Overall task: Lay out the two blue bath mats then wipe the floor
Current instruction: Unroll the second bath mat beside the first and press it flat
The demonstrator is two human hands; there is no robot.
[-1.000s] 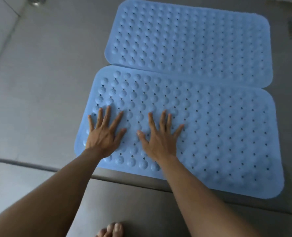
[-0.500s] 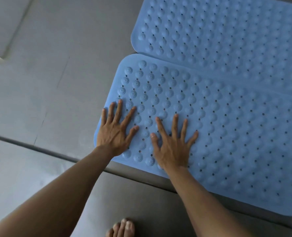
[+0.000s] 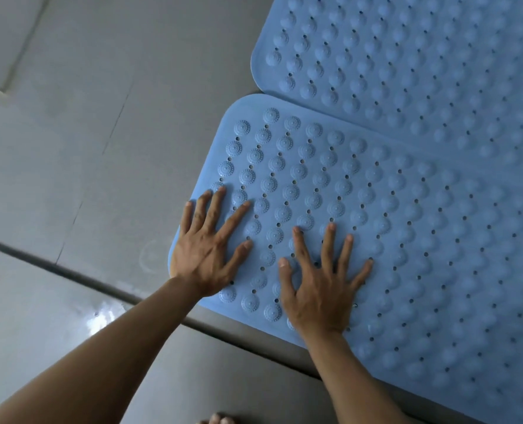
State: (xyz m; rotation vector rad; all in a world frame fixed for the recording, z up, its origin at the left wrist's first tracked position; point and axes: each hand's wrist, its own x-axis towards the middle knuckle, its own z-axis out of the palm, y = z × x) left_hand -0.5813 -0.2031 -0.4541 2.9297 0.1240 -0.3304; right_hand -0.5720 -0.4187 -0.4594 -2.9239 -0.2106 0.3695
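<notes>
Two blue bath mats with raised bumps and small holes lie flat side by side on the grey tiled floor (image 3: 86, 142). The near mat (image 3: 422, 255) fills the middle and right; the far mat (image 3: 422, 56) touches its upper edge and runs off the top right. My left hand (image 3: 206, 249) is pressed flat with fingers spread on the near mat's left end. My right hand (image 3: 318, 289) lies flat beside it, fingers spread, close to the mat's near edge. Neither hand holds anything.
A dark threshold strip (image 3: 55, 266) runs diagonally under my forearms, and the near mat's front edge reaches it. A wet glossy patch (image 3: 101, 319) shines on the tile below the strip. My toes (image 3: 220, 419) show at the bottom edge.
The view has shifted left and closer, so the mats sit further right and look larger. Both hands stay flat on the near mat's left end, and the right fingers have spread wider.
</notes>
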